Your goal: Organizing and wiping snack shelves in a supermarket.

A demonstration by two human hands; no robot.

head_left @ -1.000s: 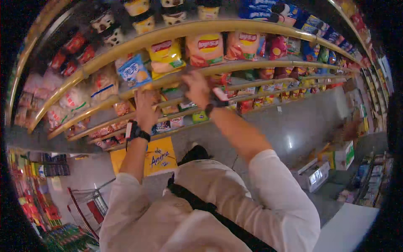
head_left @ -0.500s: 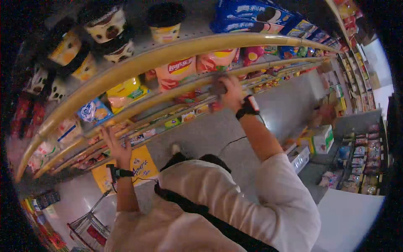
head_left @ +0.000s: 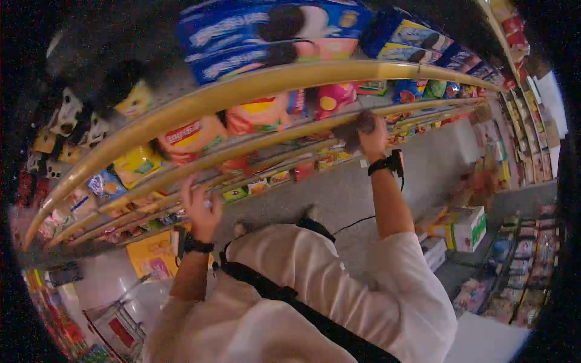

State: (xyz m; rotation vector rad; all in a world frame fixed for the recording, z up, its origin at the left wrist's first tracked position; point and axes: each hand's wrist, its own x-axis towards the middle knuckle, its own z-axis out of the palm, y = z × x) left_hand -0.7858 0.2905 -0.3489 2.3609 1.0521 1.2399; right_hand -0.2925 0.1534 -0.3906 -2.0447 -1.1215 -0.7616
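- landmark: uppermost thick curved tan shelf rail (head_left: 272, 81)
- right hand (head_left: 373, 138) below the rail's right half, gripping a blurred dark brown item (head_left: 349, 134), kind unclear
- brown item is below the rail, at a thinner tan rail (head_left: 281, 138); can't tell if touching
- left hand (head_left: 203, 212) below the rail's left half, fingers spread wide; contact unclear
- peach plastic snack bag (head_left: 189, 140) just under the rail
- blue rectangular cookie pack (head_left: 224, 33) above the rail

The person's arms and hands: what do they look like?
The left hand and right hand are bare. Each wrist wears a dark band with a small boxy device. The pale sleeves leave the forearms uncovered.
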